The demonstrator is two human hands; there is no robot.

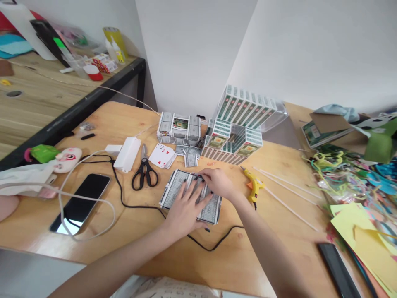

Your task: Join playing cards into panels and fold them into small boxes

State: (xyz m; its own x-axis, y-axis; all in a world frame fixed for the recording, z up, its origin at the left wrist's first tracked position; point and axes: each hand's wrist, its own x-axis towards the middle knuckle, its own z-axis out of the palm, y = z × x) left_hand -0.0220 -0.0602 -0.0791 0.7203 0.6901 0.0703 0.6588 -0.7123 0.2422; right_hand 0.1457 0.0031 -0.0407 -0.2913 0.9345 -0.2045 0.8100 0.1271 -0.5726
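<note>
A flat box-like piece covered in grey patterned playing cards (pixel 174 190) lies on the table in front of me. My left hand (pixel 185 207) rests on its top, fingers spread and stretched out, with dark nail polish. At the far edge of the piece, my right hand (pixel 216 180) has its fingers bent and pressed together; what they pinch is hidden. Just beyond are loose playing cards (pixel 162 155), several cut grey card pieces (pixel 190 159), and another structure made of cards (pixel 167 124).
Black scissors (pixel 144 171) lie to the left, near a phone (pixel 81 203) and a looping white cable. A yellow glue gun (pixel 254 186) and white glue sticks (pixel 288 207) lie right. Green card boxes (pixel 245 107) are stacked behind; colourful scraps (pixel 353 178) cover the right side.
</note>
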